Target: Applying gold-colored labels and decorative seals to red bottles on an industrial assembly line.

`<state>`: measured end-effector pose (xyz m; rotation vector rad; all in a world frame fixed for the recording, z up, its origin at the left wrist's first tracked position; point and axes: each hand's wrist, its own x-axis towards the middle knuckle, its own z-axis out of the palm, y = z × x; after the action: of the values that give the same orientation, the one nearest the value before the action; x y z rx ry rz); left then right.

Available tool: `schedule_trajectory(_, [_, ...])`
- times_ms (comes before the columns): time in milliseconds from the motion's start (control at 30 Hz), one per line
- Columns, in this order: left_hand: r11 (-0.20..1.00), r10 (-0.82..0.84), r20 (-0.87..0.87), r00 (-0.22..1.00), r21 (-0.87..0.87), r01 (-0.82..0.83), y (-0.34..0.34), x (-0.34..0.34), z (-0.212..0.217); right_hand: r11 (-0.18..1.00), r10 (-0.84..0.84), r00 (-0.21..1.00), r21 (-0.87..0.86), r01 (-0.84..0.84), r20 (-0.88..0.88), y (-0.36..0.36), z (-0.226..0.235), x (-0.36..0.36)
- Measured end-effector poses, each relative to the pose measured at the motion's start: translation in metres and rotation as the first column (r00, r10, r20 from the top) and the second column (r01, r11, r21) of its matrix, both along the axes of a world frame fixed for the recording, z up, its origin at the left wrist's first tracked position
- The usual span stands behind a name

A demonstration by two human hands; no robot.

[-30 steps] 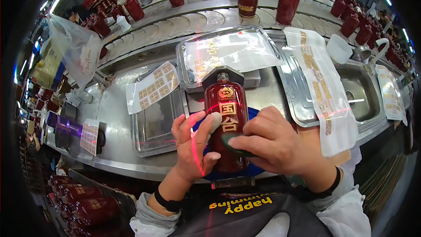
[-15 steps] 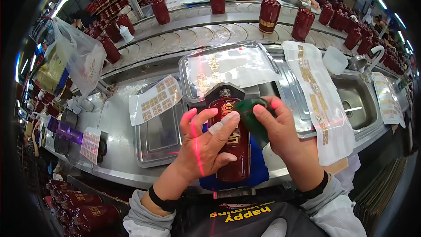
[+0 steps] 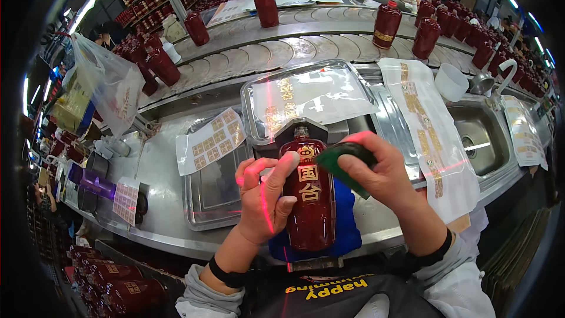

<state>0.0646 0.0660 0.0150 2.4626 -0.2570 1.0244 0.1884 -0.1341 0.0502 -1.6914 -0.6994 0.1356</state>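
Now | red bottle (image 3: pixel 309 200) lies lengthwise | neck seemingly pointing away

The scene is brightly and evenly lit from overhead strip lights, seen as white streaks near the upper left and right edges. Strong glare is thrown off the clear plastic sheet (image 3: pixel 312 97) and the steel sink (image 3: pixel 479 135). A thin red laser line is cast across the left hand (image 3: pixel 265 200) and the dark red bottle (image 3: pixel 309 200). Shadows are soft and short. Straight edges are bent heavily toward the rim, where the picture is darkened to black. The centre is sharp; distant bottles are slightly smeared.
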Motion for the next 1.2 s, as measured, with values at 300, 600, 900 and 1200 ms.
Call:
schedule_trajectory(300, [0.984, 0.09, -0.09, 0.992, -0.146, -0.102, -0.011, -0.021, -0.017, 0.918, 0.396, 0.478, -0.33, -0.22, 0.784, 0.031, 0.03, -0.002])
schedule_trajectory(600, [0.978, 0.134, -0.072, 0.988, -0.15, -0.143, -0.012, -0.028, -0.03, 0.779, 0.57, 0.564, -0.175, -0.602, 0.597, -0.003, 0.015, -0.03])
schedule_trajectory(900, [0.996, -0.077, -0.12, 0.99, 0.036, 0.082, -0.014, -0.021, -0.004, 0.97, 0.174, 0.827, -0.236, -0.051, 0.534, -0.098, 0.001, 0.021])
schedule_trajectory(1200, [0.996, -0.09, -0.099, 0.991, -0.003, 0.09, -0.021, -0.033, -0.018, 0.231, 0.059, 0.862, -0.847, 0.478, 0.503, -0.23, -0.065, 0.155])
